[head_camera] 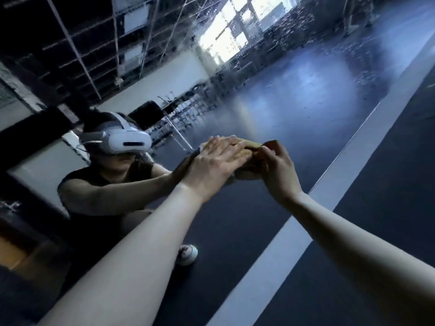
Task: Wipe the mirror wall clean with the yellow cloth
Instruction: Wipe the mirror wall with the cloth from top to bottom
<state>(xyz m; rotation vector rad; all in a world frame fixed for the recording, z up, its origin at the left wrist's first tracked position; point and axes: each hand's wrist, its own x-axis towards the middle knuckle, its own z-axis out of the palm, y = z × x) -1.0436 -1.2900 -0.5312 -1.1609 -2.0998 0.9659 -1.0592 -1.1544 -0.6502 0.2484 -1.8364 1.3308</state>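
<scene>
at the foot of the mirror wall: both hands on the yellow cloth

the mirror wall [294, 90] fills the left and centre of the tilted view. its lower edge meets a pale strip [303, 229] that runs diagonally from bottom centre to upper right, and the dark floor [388, 231] lies to the right of it. the glass up and right of the hands is open, reflecting a dim room with bright windows (pale speckles mark the glass near the top). the yellow cloth [250, 147] lies against the glass, apart from the strip. the left hand [219, 161] presses on it with straight fingers. the right hand [277, 168] pinches its right end, fingers curled. a reflected person in a white headset [127, 140] crouches at left.
</scene>
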